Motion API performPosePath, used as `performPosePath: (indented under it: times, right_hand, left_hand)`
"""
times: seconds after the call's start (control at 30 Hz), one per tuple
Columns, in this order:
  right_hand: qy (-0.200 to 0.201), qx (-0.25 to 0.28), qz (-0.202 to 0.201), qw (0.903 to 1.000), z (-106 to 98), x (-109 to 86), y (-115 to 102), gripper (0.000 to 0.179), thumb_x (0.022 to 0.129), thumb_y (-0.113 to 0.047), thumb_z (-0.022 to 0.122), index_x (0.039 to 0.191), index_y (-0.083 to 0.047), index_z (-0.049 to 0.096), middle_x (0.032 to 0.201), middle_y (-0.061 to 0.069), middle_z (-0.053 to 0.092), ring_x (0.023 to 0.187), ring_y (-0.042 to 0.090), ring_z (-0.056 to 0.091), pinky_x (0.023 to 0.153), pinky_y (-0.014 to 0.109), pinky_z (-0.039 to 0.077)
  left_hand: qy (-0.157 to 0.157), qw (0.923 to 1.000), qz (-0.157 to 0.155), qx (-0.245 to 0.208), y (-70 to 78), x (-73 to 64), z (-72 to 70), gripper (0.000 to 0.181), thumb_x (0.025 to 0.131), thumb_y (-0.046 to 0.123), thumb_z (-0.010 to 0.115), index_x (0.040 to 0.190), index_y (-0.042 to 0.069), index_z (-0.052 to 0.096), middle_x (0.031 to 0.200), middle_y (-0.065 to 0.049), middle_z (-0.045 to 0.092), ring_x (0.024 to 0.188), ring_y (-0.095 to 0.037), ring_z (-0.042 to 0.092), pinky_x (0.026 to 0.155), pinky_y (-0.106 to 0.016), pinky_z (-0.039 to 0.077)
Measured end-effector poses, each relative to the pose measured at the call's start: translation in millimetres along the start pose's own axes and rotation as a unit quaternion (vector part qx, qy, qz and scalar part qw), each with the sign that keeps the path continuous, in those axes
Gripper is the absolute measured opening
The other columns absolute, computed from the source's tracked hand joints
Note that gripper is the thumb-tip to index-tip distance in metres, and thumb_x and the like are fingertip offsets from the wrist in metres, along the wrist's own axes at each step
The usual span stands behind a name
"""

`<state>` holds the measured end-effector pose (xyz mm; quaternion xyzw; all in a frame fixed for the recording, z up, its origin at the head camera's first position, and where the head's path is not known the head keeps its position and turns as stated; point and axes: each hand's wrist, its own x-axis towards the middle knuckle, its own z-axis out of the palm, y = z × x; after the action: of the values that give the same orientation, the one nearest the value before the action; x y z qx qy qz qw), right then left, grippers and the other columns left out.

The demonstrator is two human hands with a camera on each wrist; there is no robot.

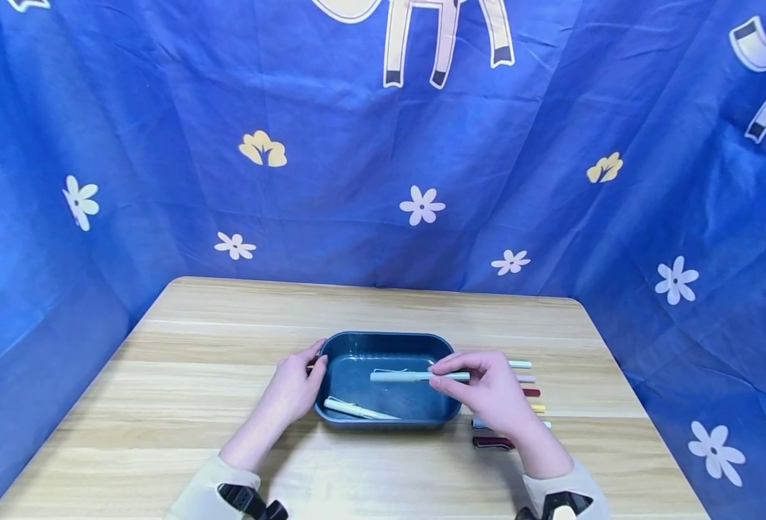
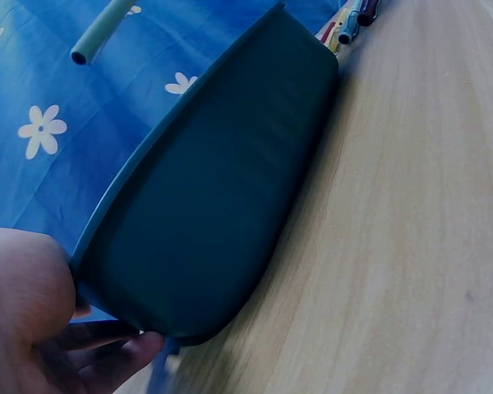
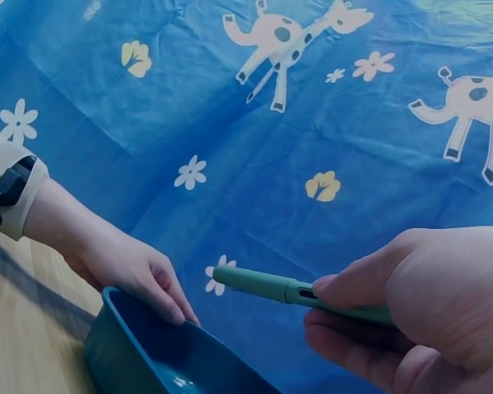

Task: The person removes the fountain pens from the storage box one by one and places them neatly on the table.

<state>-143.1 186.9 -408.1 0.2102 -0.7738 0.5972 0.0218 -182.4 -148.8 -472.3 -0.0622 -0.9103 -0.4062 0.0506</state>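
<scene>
A dark teal rectangular tray [image 1: 389,423] with rounded corners stands on the table. My left hand [image 1: 295,386] grips its left end, the thumb at the rim and fingers against the outer wall, as the left wrist view [image 2: 181,189] of the tray wall partly shows. Over the tray, my right hand [image 1: 490,386] pinches a pale green pen [image 1: 399,376] between thumb and fingers; it lies roughly level, its free end pointing left. One whitish pen [image 1: 357,409] rests inside along the tray's near side. Part of the tray's right end is hidden by my right hand.
Several pens lie in a column right of the tray, partly hidden by my right hand and forearm, among them a dark red pen [image 1: 492,443] and a yellow pen [image 1: 538,409]. Blue printed cloth [image 1: 357,238] hangs behind and beside the wooden table [image 1: 227,325].
</scene>
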Motion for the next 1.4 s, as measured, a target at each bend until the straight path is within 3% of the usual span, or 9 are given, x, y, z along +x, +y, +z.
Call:
performPosePath:
  times: [0.07, 0.2, 0.23, 0.3, 0.4, 0.77, 1.03, 1.4]
  right_hand:
    - [0.004, 0.001, 0.003, 1.0, -2, -2.8, -1, 0.013, 0.087, -0.007, 0.088, 0.1, -0.008, 0.085, 0.104, 0.006, 0.079, 0.073, 0.011, 0.065, 0.046, 0.021, 0.044]
    - [0.002, 0.006, -0.007, 1.0, -6, -8.7, -2, 0.014, 0.088, -0.005, 0.087, 0.101, -0.006, 0.084, 0.104, 0.009, 0.079, 0.07, 0.007, 0.061, 0.043, 0.02, 0.038]
    - [0.0, 0.011, -0.013, 0.9999, -7, -10.2, -2, 0.014, 0.088, -0.003, 0.086, 0.101, -0.006, 0.084, 0.104, 0.011, 0.079, 0.072, 0.008, 0.063, 0.045, 0.02, 0.042]
    - [-0.002, 0.021, -0.029, 0.9993, -9, -13.6, -2, 0.014, 0.087, 0.001, 0.085, 0.101, -0.003, 0.084, 0.104, 0.015, 0.078, 0.093, 0.016, 0.07, 0.056, 0.021, 0.054]
    - [-0.001, 0.033, -0.044, 0.9985, -14, -20.3, -1, 0.015, 0.087, 0.005, 0.084, 0.101, 0.0, 0.082, 0.103, 0.019, 0.077, 0.106, 0.021, 0.071, 0.071, 0.028, 0.063]
    - [0.014, 0.069, -0.049, 0.9963, -40, -49.5, 11, 0.018, 0.084, 0.016, 0.08, 0.1, 0.007, 0.079, 0.108, 0.029, 0.074, 0.116, 0.028, 0.071, 0.081, 0.039, 0.063]
    - [0.041, 0.038, -0.023, 0.9982, -56, -67.7, 12, 0.017, 0.085, 0.013, 0.081, 0.1, 0.005, 0.08, 0.108, 0.024, 0.075, 0.109, 0.02, 0.071, 0.078, 0.033, 0.063]
    - [0.059, 0.058, -0.025, 0.9962, -70, -86.8, 22, 0.018, 0.086, 0.019, 0.075, 0.103, 0.012, 0.076, 0.111, 0.017, 0.076, 0.105, 0.019, 0.073, 0.08, 0.031, 0.063]
  left_hand:
    - [0.0, 1.0, 0.0, 0.0, -0.1, 0.0, -0.2, 0.046, 0.11, 0.018, 0.054, 0.151, -0.004, 0.055, 0.135, -0.026, 0.066, 0.118, -0.037, 0.069, 0.104, -0.056, 0.052]
    - [0.0, 1.0, -0.001, 0.001, -0.2, -0.1, -0.6, 0.047, 0.11, 0.018, 0.054, 0.151, -0.004, 0.055, 0.136, -0.027, 0.065, 0.121, -0.037, 0.067, 0.105, -0.057, 0.051]
    - [0.0, 1.0, -0.002, 0.001, -0.2, -0.2, -0.7, 0.047, 0.11, 0.018, 0.054, 0.151, -0.004, 0.055, 0.136, -0.027, 0.065, 0.12, -0.037, 0.068, 0.105, -0.057, 0.051]
    - [-0.001, 1.0, -0.003, 0.002, -0.1, -0.3, -0.6, 0.046, 0.11, 0.018, 0.054, 0.151, -0.004, 0.055, 0.137, -0.027, 0.065, 0.122, -0.038, 0.067, 0.106, -0.057, 0.05]
    - [-0.002, 1.0, -0.004, 0.002, 0.1, -0.4, -0.5, 0.046, 0.11, 0.018, 0.054, 0.151, -0.004, 0.055, 0.138, -0.027, 0.065, 0.123, -0.038, 0.066, 0.107, -0.057, 0.049]
    - [-0.001, 1.0, -0.004, 0.003, 0.1, 0.0, 0.6, 0.046, 0.11, 0.018, 0.054, 0.151, -0.003, 0.055, 0.136, -0.026, 0.066, 0.119, -0.037, 0.068, 0.105, -0.056, 0.051]
    - [-0.003, 1.0, -0.005, 0.001, -0.7, -0.5, 1.4, 0.046, 0.11, 0.018, 0.054, 0.151, -0.004, 0.055, 0.134, -0.026, 0.067, 0.117, -0.036, 0.069, 0.104, -0.056, 0.052]
    - [-0.005, 1.0, 0.002, 0.0, -0.8, 1.3, 1.0, 0.047, 0.111, 0.019, 0.052, 0.151, -0.005, 0.054, 0.138, -0.026, 0.065, 0.124, -0.039, 0.065, 0.108, -0.057, 0.049]
